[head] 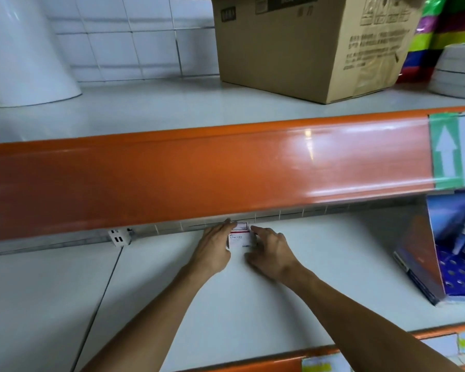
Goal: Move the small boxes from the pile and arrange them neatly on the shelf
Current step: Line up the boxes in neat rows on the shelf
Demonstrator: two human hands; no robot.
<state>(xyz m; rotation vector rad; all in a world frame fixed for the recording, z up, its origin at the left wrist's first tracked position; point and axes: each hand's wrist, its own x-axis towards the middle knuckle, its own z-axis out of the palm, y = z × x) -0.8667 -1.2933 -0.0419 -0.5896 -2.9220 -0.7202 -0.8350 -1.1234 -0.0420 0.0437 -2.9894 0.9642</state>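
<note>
Small box: white carton with a red band near its far end, a red-outlined white panel beyond that, and small blue print on its top face; the lettering is blurring and not readable. It is lying flat on the lower shelf, sitting between the two hands, deep toward the back edge.
Left hand: it is reaching in over the shelf, its fingers lying straight along the box's left side and touching it, fingertips pointing at the back wall; relaxed rather than curling round anything.
Right hand: it is pressing against the box's right side with fingers loosely bending, the forefinger stretching along the box's far right corner; not clearly wrapping round it.
Shelf: pale grey panels are running under both forearms, with a seam lying left of the left hand.
Orange shelf edge: it is hanging above both hands, glossy, hiding whatever lies beyond the fingertips.
Blue display box: it is standing well to the right of the right hand, holding pens.
Cardboard carton: it is sitting on the upper shelf, far above the hands.
</note>
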